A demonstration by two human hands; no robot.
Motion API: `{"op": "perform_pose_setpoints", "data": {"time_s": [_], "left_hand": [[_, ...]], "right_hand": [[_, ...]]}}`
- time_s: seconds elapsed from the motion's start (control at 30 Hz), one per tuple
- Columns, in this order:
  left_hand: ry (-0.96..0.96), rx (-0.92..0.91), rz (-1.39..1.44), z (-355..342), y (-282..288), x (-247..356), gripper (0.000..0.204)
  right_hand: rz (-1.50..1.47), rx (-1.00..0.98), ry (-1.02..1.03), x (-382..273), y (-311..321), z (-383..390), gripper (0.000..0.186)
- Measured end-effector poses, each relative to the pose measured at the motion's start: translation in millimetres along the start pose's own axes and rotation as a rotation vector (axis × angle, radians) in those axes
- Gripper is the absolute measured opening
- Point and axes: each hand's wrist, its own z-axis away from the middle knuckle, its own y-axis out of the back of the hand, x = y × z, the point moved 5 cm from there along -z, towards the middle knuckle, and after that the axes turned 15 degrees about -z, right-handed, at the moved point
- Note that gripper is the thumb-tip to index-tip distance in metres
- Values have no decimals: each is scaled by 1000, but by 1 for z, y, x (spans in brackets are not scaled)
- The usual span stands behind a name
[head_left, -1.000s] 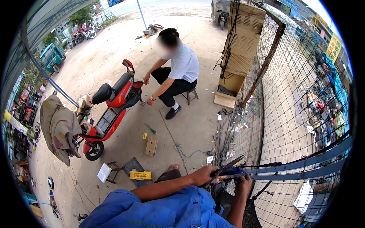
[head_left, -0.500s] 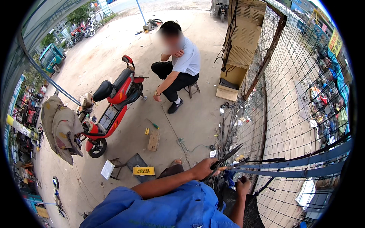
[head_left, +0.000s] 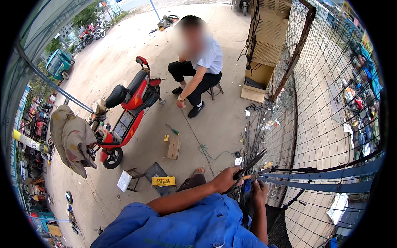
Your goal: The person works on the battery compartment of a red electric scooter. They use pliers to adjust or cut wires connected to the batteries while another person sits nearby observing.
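Note:
My left hand (head_left: 230, 177) is closed around dark metal shears (head_left: 252, 163), their blades pointing up and right. Just right of it is a wooden-coloured piece (head_left: 247, 177), by the near ends of two long blue-grey strips (head_left: 316, 185). These strips run right along the wire-mesh fence (head_left: 314, 103). My right hand (head_left: 259, 191) is closed just below the strip ends, pinching at something too small to make out. A black mesh sheet (head_left: 276, 223) hangs beside my right forearm, and a bundle of thin rods (head_left: 256, 140) lies along the fence's foot.
A seated person (head_left: 209, 62) is beside a red scooter (head_left: 120, 136) ahead. A wooden block (head_left: 173, 147), screwdriver (head_left: 173, 129), yellow box (head_left: 163, 181) and small stool (head_left: 132, 184) are on the ground. A tan metal cabinet (head_left: 266, 33) stands by the fence.
My right hand dropped away from the strips, then rose back toward their ends. My left hand and the shears shifted slightly up. The seated person raised a hand toward the shoulder and moved their feet.

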Motion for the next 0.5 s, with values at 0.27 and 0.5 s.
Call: {"op": "perform_pose_setpoints", "data": {"time_s": [0.27,0.5], "left_hand": [[109,83,-2,11,16,-1,22],[267,124,-98,18,29,3,24]], "right_hand": [[86,-211,-70,14,-42,-4,37],[-74,-185,-91,-1,-56,-2,21]]}}
